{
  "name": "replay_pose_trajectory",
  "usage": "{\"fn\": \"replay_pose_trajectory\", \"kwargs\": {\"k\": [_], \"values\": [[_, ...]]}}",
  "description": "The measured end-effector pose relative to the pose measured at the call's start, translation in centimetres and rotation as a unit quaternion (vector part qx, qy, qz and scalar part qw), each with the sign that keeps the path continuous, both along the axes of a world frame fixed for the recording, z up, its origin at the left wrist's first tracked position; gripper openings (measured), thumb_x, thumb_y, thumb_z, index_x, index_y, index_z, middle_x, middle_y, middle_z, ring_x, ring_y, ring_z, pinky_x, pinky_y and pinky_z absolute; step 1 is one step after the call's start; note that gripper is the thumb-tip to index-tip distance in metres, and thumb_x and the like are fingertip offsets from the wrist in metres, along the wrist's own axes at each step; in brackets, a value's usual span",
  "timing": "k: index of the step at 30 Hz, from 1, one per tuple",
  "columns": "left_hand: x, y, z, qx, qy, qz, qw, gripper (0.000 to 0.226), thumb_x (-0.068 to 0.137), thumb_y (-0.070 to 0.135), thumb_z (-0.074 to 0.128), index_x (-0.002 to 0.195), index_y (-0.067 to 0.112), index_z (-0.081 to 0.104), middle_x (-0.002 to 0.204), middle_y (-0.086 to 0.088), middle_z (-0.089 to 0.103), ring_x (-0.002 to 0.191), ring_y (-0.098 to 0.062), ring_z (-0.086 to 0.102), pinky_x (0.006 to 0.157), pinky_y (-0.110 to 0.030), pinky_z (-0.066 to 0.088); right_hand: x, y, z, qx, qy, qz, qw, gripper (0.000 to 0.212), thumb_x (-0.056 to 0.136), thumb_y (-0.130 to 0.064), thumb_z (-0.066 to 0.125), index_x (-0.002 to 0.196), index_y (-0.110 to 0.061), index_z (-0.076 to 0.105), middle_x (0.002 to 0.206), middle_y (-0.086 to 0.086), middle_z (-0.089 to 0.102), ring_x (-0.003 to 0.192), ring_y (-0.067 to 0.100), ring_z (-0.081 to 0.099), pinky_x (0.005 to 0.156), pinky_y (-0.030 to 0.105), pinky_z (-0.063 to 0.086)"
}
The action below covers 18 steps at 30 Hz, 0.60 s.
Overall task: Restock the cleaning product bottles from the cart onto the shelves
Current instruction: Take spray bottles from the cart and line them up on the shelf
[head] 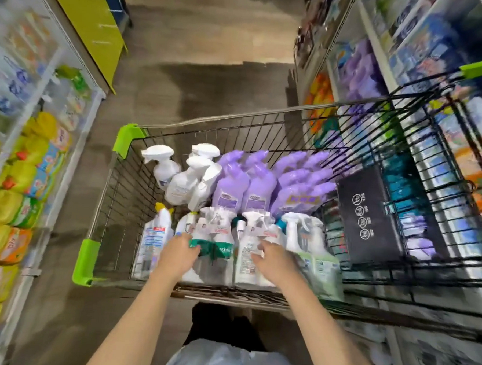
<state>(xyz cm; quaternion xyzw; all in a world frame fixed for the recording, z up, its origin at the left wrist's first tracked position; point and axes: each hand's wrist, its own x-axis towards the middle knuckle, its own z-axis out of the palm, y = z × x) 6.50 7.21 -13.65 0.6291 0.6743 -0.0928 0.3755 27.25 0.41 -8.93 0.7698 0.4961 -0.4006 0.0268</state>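
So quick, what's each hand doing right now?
Left hand: grips the green-label spray bottle.
Right hand: touching the white spray bottle; grip unclear.

Single head-worn wide-angle view — looks forward and steeply down along the aisle floor toward 12 o'clock; cart close beneath, filling centre to 3 o'clock; shelves flank at 9 and 3 o'clock.

light: bright, diffuse, source out of view
shadows: soft dark patch on floor beyond cart; shadow or stain, can't tell
blur: shelves smeared both sides; bottles mid-frame sharper
distortion: wide-angle, edges stretched and bent
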Motion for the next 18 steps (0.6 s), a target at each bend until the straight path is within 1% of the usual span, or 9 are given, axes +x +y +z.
{"fn": "replay_pose_trajectory", "kwargs": {"k": [3,6,8,10,12,13,15,16,18], "values": [[0.3,2.3,-1.7,-0.063,-0.014,0.007,0.998,0.047,0.091,0.024,0.057,0.133,0.004,0.046,0.128,-0.018,0.052,0.114,-0.032,0.052,0.086,-0.032,0.042,0.3,1.4,-1.3,-0.041,-0.023,0.009,0.999,0.04,0.097,-0.036,0.046,0.127,-0.01,0.054,0.127,0.012,0.059,0.117,0.028,0.053,0.092,0.029,0.041],[0.3,4.1,-4.4,-0.117,-0.032,0.025,0.992,0.052,0.088,0.022,0.062,0.133,0.003,0.045,0.118,-0.017,0.059,0.102,-0.028,0.057,0.076,-0.03,0.044,0.2,2.7,-3.4,-0.058,-0.034,0.005,0.998,0.039,0.095,-0.038,0.049,0.125,-0.015,0.058,0.124,0.013,0.058,0.113,0.028,0.054,0.089,0.026,0.043],[0.3,5.0,-6.3,-0.147,-0.05,0.036,0.987,0.057,0.082,0.026,0.069,0.132,0.007,0.051,0.111,-0.012,0.064,0.097,-0.024,0.059,0.073,-0.029,0.048,0.0,3.5,-4.7,-0.076,-0.015,-0.001,0.997,0.039,0.096,-0.033,0.049,0.13,-0.014,0.054,0.128,0.01,0.056,0.115,0.026,0.054,0.081,0.017,0.037],[-0.1,5.7,-9.8,-0.178,-0.05,0.036,0.982,0.054,0.074,0.038,0.075,0.118,0.011,0.062,0.105,-0.008,0.066,0.088,-0.019,0.058,0.065,-0.024,0.045,-0.4,4.3,-5.6,-0.084,0.008,0.003,0.996,0.039,0.097,-0.024,0.049,0.133,-0.01,0.053,0.134,0.01,0.054,0.121,0.023,0.051,0.081,0.019,0.036],[0.6,6.1,-9.7,-0.193,-0.063,0.044,0.978,0.066,0.059,0.052,0.077,0.104,0.005,0.064,0.105,-0.006,0.066,0.089,-0.018,0.059,0.073,-0.028,0.049,-0.5,4.8,-6.9,-0.076,0.001,0.006,0.997,0.039,0.095,-0.02,0.048,0.132,-0.008,0.053,0.138,0.01,0.05,0.126,0.022,0.046,0.091,0.02,0.031],[0.9,6.2,-9.8,-0.198,-0.061,0.066,0.976,0.065,0.06,0.049,0.078,0.101,0.001,0.062,0.105,-0.005,0.065,0.094,-0.02,0.06,0.079,-0.028,0.049,-0.7,4.9,-7.4,-0.079,-0.007,0.013,0.997,0.04,0.095,-0.021,0.048,0.132,-0.009,0.052,0.14,0.009,0.048,0.128,0.021,0.043,0.094,0.021,0.03],[1.3,6.4,-10.0,-0.205,-0.069,0.108,0.97,0.041,0.072,0.028,0.08,0.096,-0.001,0.064,0.098,-0.007,0.064,0.098,-0.021,0.06,0.079,-0.028,0.046,-0.6,5.1,-8.4,-0.093,-0.024,0.014,0.995,0.044,0.094,-0.025,0.048,0.137,-0.012,0.047,0.145,0.006,0.041,0.134,0.02,0.036,0.101,0.023,0.029],[1.2,6.5,-10.8,-0.209,-0.081,0.119,0.967,0.04,0.07,0.026,0.083,0.094,0.0,0.065,0.1,-0.01,0.067,0.099,-0.023,0.062,0.081,-0.03,0.048,-0.4,5.2,-9.1,-0.097,-0.038,0.007,0.995,0.047,0.094,-0.027,0.047,0.138,-0.014,0.045,0.146,0.004,0.039,0.135,0.02,0.034,0.104,0.026,0.029],[0.7,6.9,-12.4,-0.232,-0.087,0.127,0.961,0.078,0.052,0.047,0.089,0.11,0.002,0.063,0.11,-0.01,0.067,0.104,-0.026,0.062,0.089,-0.034,0.05,0.0,5.3,-10.1,-0.085,-0.071,0.009,0.994,0.05,0.091,-0.033,0.047,0.138,-0.017,0.045,0.144,0.001,0.043,0.134,0.019,0.034,0.107,0.03,0.031]]}}
